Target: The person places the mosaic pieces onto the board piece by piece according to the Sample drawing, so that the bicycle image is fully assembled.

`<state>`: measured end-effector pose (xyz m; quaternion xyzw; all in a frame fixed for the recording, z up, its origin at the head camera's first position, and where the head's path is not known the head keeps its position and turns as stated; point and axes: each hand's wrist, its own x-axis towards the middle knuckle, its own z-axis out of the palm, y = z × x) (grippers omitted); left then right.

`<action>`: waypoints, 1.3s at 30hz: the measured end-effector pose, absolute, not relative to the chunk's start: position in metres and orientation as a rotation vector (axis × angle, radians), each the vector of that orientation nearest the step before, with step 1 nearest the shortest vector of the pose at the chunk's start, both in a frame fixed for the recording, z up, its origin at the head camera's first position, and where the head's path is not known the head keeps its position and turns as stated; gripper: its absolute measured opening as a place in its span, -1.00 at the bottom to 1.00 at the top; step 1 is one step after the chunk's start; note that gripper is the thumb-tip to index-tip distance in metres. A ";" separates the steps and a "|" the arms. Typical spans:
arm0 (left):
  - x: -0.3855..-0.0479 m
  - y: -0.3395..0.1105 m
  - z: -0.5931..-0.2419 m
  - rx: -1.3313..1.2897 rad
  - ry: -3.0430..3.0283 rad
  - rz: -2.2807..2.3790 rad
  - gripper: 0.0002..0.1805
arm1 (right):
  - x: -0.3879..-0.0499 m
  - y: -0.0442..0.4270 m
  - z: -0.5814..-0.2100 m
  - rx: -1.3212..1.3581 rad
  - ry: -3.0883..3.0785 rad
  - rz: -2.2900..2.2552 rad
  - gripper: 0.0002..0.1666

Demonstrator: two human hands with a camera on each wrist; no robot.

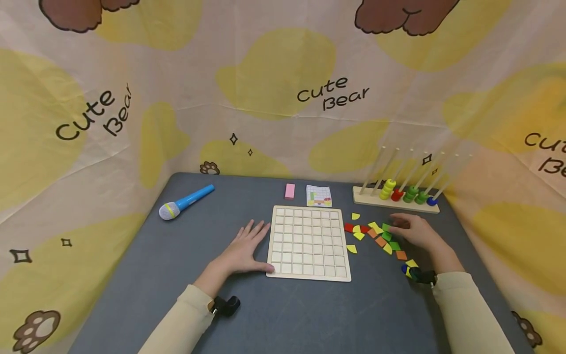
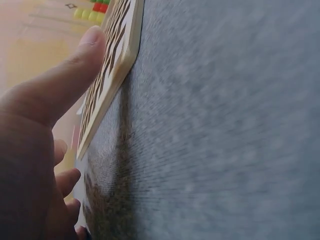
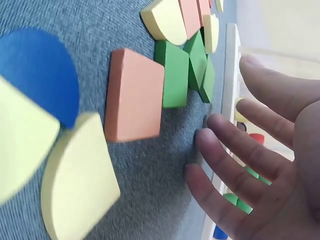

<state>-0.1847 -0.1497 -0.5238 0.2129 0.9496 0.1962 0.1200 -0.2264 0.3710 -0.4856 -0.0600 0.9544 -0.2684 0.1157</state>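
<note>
A square wooden grid board [image 1: 308, 241] lies flat on the table. My left hand [image 1: 241, 254] is spread beside its left edge, the thumb [image 2: 75, 75] resting on the near left corner. My right hand [image 1: 417, 232] hovers over the right end of a scatter of small tiles, fingers apart and loosely bent, holding nothing. Nearest it are green tiles [image 3: 175, 75]. Farther along the scatter are an orange square tile [image 3: 135, 95], a blue rounded tile [image 3: 40, 70] and a yellow quarter-round tile [image 3: 82, 180]. Red tiles [image 1: 349, 227] lie against the board's right side.
Behind the right hand stands a wooden peg stand [image 1: 371, 199] with coloured beads. A pink block [image 1: 289, 191] and a printed pattern card [image 1: 319, 196] lie beyond the board. At the far left is a blue toy microphone [image 1: 190, 200]. A patterned cloth hangs behind the table.
</note>
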 end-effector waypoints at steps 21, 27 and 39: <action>-0.211 -0.152 -0.517 0.602 2.672 0.531 0.33 | -0.231 0.361 -0.498 -0.160 2.795 -0.787 -0.51; -0.219 -0.151 -0.512 0.571 2.640 0.531 0.38 | -0.235 0.360 -0.498 -0.153 2.816 -0.786 -0.57; -0.225 -0.152 -0.518 0.575 2.621 0.537 0.36 | -0.237 0.360 -0.499 -0.113 2.787 -0.800 -0.60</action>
